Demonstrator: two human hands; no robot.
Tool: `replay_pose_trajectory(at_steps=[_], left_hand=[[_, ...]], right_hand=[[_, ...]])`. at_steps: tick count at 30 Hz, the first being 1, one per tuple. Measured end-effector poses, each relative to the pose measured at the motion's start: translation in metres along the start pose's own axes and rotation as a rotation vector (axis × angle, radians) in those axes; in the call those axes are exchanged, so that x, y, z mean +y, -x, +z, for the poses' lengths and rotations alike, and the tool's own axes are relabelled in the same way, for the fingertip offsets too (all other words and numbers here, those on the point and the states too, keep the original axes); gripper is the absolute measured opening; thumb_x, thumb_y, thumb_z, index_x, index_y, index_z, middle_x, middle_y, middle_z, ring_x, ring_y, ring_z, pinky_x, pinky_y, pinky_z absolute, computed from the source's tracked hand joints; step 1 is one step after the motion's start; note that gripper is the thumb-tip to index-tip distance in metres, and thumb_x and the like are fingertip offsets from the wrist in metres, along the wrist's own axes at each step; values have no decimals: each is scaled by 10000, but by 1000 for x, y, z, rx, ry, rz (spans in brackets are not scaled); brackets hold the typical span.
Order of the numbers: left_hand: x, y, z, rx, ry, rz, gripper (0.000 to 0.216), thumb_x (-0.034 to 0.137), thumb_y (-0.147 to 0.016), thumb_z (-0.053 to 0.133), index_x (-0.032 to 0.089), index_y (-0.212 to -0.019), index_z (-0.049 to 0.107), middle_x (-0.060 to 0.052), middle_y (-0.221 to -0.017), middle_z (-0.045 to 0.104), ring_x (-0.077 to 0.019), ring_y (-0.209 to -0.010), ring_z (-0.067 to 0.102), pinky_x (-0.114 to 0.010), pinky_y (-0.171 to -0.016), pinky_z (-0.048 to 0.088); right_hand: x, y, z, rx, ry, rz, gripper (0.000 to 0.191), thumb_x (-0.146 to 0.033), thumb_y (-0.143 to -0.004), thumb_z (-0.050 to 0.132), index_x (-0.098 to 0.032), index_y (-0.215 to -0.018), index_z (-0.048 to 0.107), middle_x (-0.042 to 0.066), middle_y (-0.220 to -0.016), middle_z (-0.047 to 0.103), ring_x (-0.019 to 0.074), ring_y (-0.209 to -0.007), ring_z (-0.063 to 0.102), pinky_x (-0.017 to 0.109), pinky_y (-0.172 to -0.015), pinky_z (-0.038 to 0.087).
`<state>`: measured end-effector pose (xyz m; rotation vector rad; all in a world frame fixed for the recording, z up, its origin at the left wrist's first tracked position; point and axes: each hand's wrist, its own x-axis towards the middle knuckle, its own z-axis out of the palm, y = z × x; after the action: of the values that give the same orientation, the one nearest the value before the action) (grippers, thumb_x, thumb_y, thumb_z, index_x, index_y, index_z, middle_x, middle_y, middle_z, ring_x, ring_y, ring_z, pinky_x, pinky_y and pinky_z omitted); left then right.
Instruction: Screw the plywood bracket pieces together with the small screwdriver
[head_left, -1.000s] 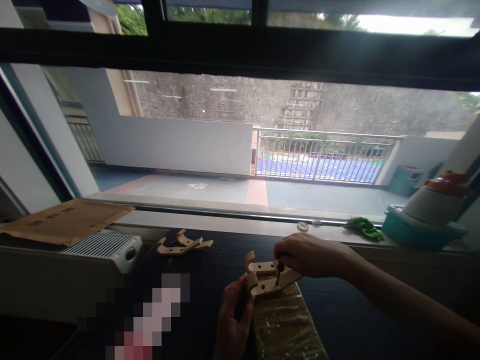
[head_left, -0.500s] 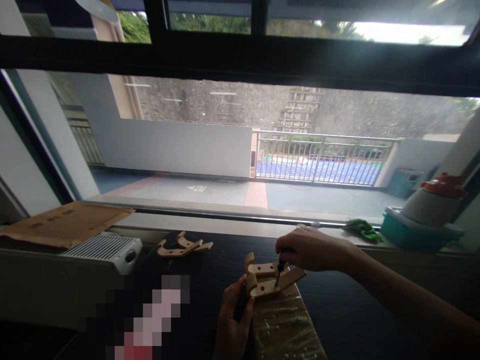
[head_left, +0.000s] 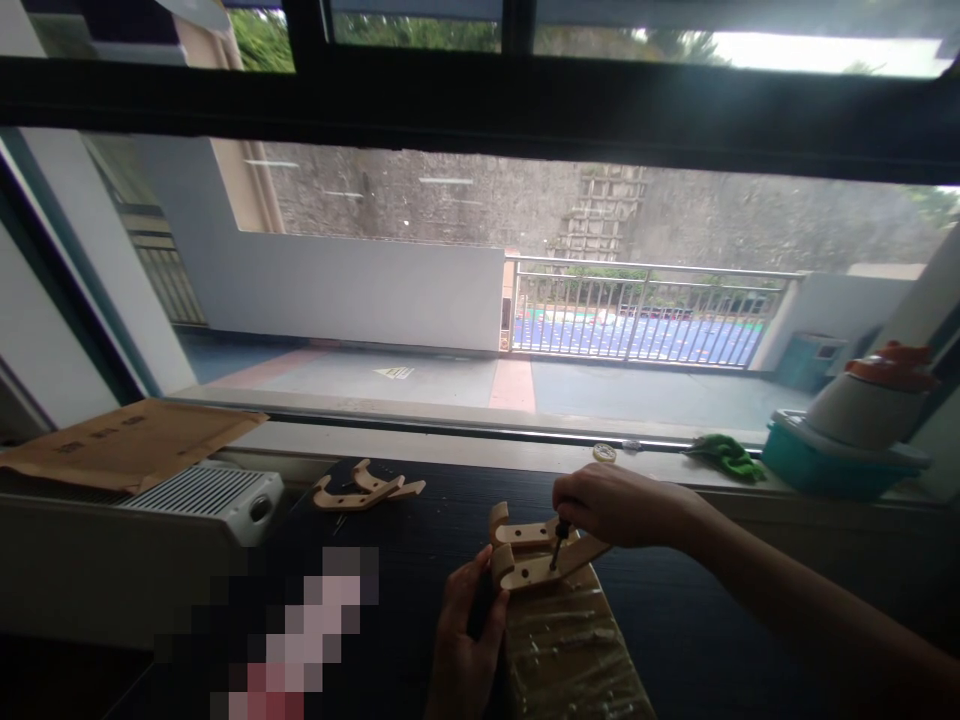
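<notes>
A pale wooden piece with curled hook-like ends and drilled holes (head_left: 531,573) lies on a block wrapped in brown tape (head_left: 574,650). My left hand (head_left: 466,635) holds it by the curled ends, thumb at the near side and fingers at the far side. My right hand (head_left: 626,505) is closed around the handle of a small screwdriver (head_left: 559,548). The screwdriver stands nearly upright, its tip at a hole in the nearer wooden arm. The far end of the wood is partly hidden behind my right hand.
A similar wooden hook piece (head_left: 364,495) lies on the dark table (head_left: 420,600), with small screws beside it. A roll of tape (head_left: 604,453) and a green cloth (head_left: 725,457) rest on the windowsill. A teal container (head_left: 832,465) stands right; a brown envelope (head_left: 135,440) lies left.
My right hand has turned slightly around the screwdriver handle, and the tape roll behind it shows more fully. The wood and my left hand stay in place.
</notes>
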<state>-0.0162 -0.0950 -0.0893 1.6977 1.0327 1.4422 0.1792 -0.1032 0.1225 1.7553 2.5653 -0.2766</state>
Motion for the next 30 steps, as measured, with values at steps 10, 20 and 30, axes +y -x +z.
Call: replay_pose_trajectory(at_steps=[10,20,30], left_hand=[[-2,1,1,18,19,-13,401,379,-797,637,239,-1171,599,-71,-1122,644,-251,-1060,607,-386,-938,507],[-3,1,1,16,-8,-7,397,380,-804,632,245,-1176,596,-67,-1131,641,-251,-1056,614,-375,-930,512],[-6,2,0,-3,-3,1,388,327,-818,619,252,-1196,574,-60,-1140,628,-242,-1073,600,-359,-935,507]], right_hand=[[-9,9,-15,-84,70,-23,233,-194,-808,481,-224,-901,692,19,-809,697,153,-689,583,254,-581,340],[8,3,-1,-65,-21,-25,248,-201,-848,434,-194,-910,674,31,-799,683,132,-663,568,227,-565,354],[3,4,-8,-23,68,-14,252,-286,-858,456,-221,-978,668,27,-831,695,161,-704,585,266,-592,339]])
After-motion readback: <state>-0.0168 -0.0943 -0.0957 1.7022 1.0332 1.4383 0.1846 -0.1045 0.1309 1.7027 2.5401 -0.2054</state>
